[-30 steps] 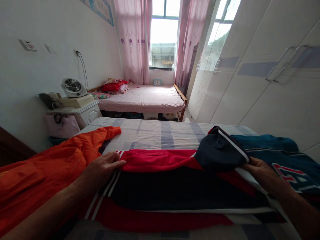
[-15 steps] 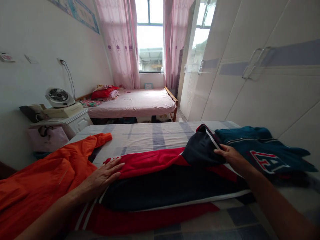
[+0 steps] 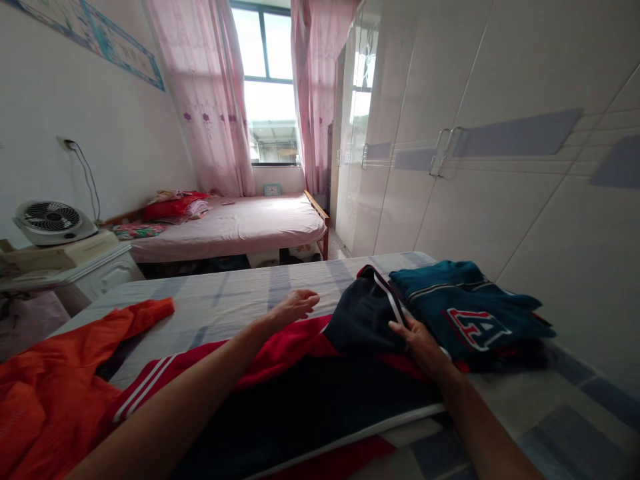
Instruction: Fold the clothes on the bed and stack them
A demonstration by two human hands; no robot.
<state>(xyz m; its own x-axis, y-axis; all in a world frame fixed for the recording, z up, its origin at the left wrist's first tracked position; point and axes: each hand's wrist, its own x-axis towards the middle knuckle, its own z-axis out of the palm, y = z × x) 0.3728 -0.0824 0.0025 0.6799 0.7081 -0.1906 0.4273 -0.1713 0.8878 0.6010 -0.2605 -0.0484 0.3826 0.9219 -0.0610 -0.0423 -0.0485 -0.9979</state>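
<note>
A navy and red jacket (image 3: 300, 400) with white stripes lies folded across the bed in front of me. Its navy collar end (image 3: 363, 313) stands bunched up at the right. My right hand (image 3: 423, 343) pinches the white-edged border there between thumb and fingers. Above the jacket's far red edge, my left hand (image 3: 296, 307) hangs with loosely bent fingers and nothing in them. My left forearm hides part of the red sleeve. Just past my right hand lies a folded teal garment (image 3: 465, 300) with "LA" letters.
An orange garment (image 3: 60, 373) is spread at the left of the checked bedsheet (image 3: 215, 293). Beyond stands a second bed (image 3: 250, 223) with a pink sheet. A fan (image 3: 55, 221) sits on the left cabinet, and a white wardrobe (image 3: 460, 213) lines the right.
My left hand has lifted off the jacket's left end and moved right, toward the collar. My right hand keeps its pinch on the border. The view has turned rightward.
</note>
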